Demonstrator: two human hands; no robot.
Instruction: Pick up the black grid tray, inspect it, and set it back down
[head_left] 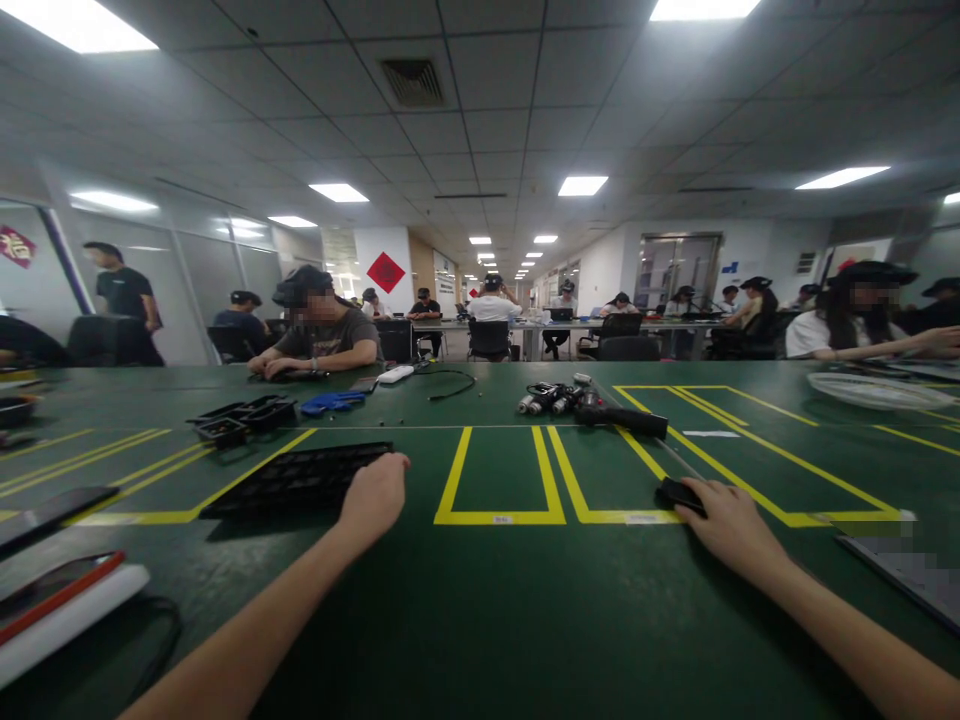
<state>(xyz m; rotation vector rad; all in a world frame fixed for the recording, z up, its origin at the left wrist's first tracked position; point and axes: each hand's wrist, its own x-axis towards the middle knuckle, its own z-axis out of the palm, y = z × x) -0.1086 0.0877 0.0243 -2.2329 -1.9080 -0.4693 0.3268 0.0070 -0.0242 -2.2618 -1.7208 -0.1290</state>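
My left hand [373, 492] is closed on the right end of a black rectangular panel [289, 480] with a grid of small squares, much like a keyboard. The panel sits tilted just over the green table, a dark shadow under its near edge. Farther right, my right hand [729, 520] is closed round a small black block-shaped object [679, 495] at the table surface; its kind is unclear, and the fingers hide part of it. Beyond the right hand lies a black-handled tool [626, 420], beside a cluster of metal and black parts [551, 398].
Black bins [247, 418] and blue gloves [332, 402] lie behind the panel. Yellow tape [499, 518] marks rectangles on the table. A thin cable [454, 385] and white object [395, 374] lie farther off. A co-worker [322, 330] sits opposite; a white tray [877, 390] stands right.
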